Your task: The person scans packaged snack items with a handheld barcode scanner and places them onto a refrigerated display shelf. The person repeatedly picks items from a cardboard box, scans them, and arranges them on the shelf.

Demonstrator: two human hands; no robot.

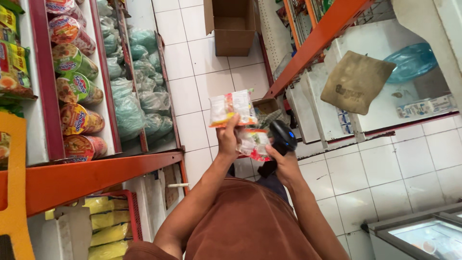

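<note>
Shirt: brown shirt (250, 226), nearest the lens, below both hands.
Left hand: left hand (228, 136) closed on a snack packet (233, 108), held up.
Right hand: right hand (281, 161) grips a black scanner (282, 136) and, it seems, a second red-edged packet (253, 143) between the hands.
Left of hands: shelf (91, 175) with noodle cups (72, 89).
Beyond hands: cardboard box (234, 26) on the tiled floor (197, 72).

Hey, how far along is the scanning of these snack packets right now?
Nothing shows as finished. In hand: the left hand holds up a clear snack packet, while the right hand holds a red packet and a black handheld scanner. Whether either is scanned can't be told. Shelves of noodle cups sit untouched.
</note>
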